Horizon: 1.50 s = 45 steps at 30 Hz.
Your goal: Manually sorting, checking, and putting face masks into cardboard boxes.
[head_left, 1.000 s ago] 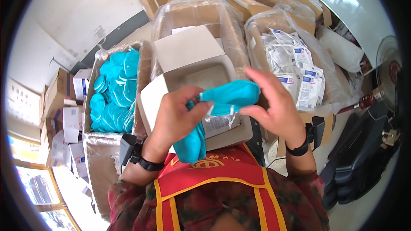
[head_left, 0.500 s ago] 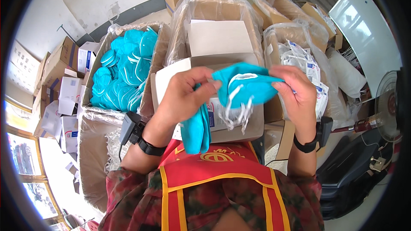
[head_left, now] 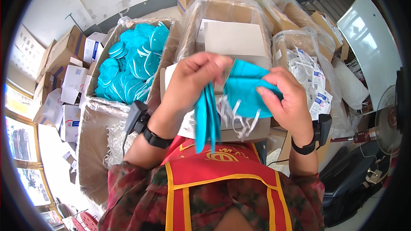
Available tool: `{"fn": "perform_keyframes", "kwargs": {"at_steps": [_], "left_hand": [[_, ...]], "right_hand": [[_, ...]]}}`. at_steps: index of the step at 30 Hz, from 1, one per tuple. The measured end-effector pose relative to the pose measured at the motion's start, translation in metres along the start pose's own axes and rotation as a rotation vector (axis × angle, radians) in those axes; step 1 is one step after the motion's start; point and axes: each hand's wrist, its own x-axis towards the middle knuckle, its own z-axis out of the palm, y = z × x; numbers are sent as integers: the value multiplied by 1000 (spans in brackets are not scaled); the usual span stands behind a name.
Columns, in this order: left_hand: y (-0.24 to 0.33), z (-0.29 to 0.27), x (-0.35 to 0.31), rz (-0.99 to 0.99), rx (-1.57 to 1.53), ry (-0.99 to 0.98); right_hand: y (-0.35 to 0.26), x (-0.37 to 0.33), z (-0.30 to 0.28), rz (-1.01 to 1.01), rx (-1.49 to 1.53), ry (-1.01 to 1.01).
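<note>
My left hand (head_left: pixel 188 81) is closed around several folded teal face masks (head_left: pixel 206 119), which hang down below the palm. Its thumb and fingertips come up to the left corner of another teal face mask (head_left: pixel 245 100); whether they grip it I cannot tell. That mask is held by my right hand (head_left: pixel 289 98), thumb in front and fingers behind. White elastic straps (head_left: pixel 244 124) dangle from its lower edge. Both hands are above a white carton (head_left: pixel 235 36) with its flap raised, partly hidden by my hands and the masks.
At left stands a lined box (head_left: pixel 168 38) heaped with teal masks (head_left: pixel 132 64). White-and-blue packets (head_left: pixel 314 81) fill a plastic-lined box to the right. A fan (head_left: pixel 388 119) and a black seat (head_left: pixel 351 175) are at far right. White cartons (head_left: pixel 70 83) pile up at far left.
My right hand has turned the single mask so its flat, creased side faces me more. Its fingers now lie further over it. The view has shifted slightly.
</note>
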Motion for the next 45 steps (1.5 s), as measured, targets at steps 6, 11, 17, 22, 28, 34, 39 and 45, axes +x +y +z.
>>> {"fn": "perform_keyframes", "kwargs": {"at_steps": [6,11,17,22,28,34,39,45], "left_hand": [[-16,15,17,-22,-523,511],[-19,28,18,64,-309,429],[-25,9,37,13,-253,593],[-15,28,19,-134,-401,449],[-20,32,-48,-256,18,-1],[-27,24,-85,-272,197,-274],[-2,31,-46,-172,-289,-47],[13,38,-18,-201,-504,-194]], "right_hand": [[-16,16,37,-157,-105,210],[-9,23,58,-130,81,126],[-12,14,59,-223,-128,92],[5,7,32,63,-5,-12],[17,-49,17,290,438,-312],[3,-92,39,434,541,-422],[-5,-40,5,308,276,-127],[-6,16,-31,33,315,3]]}}
